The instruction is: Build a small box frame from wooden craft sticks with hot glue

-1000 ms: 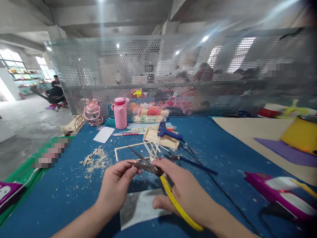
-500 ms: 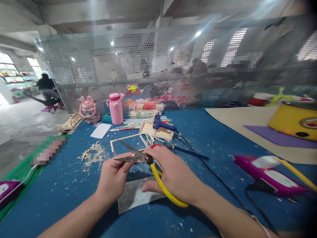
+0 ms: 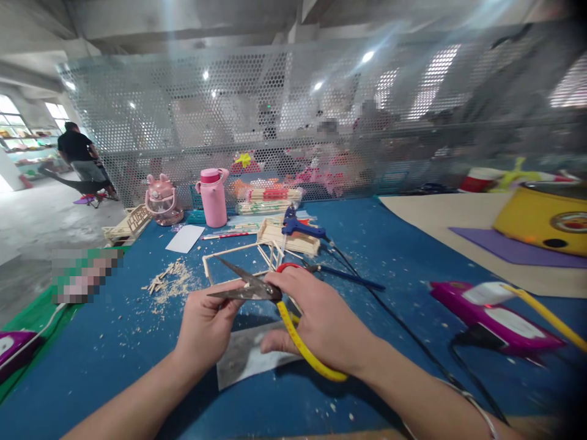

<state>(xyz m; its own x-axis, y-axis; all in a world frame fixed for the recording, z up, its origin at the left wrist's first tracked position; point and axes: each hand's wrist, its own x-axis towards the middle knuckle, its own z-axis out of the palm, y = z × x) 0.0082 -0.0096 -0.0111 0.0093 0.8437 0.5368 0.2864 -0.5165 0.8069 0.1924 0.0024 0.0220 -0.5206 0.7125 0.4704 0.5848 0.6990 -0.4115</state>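
Note:
My right hand [image 3: 321, 318] grips a pair of scissors [image 3: 268, 292] whose handle loop looks yellow, with its dark blades spread and pointing left. My left hand [image 3: 206, 318] is closed in a pinch beside the lower blade; what its fingers hold, if anything, is hidden. Beneath both hands lies a grey-white sheet [image 3: 236, 360] on the blue table. Just beyond the blades is a frame of thin wooden sticks [image 3: 229, 250], partly behind my right hand. A blue glue gun [image 3: 302, 229] rests on a small wooden stick piece [image 3: 270, 233] farther back.
Wood scraps [image 3: 172, 281] are scattered left of my hands. A pink bottle [image 3: 213, 198] and a clear pink jug [image 3: 162, 201] stand before a perforated metal screen [image 3: 229, 116]. At right are a purple power strip [image 3: 495, 321] and a yellow pot [image 3: 541, 214]; cables cross the table.
My hands and the scissors keep nearly the same pose, with the view shifted slightly. In the far left background a person has straightened up from a bent posture.

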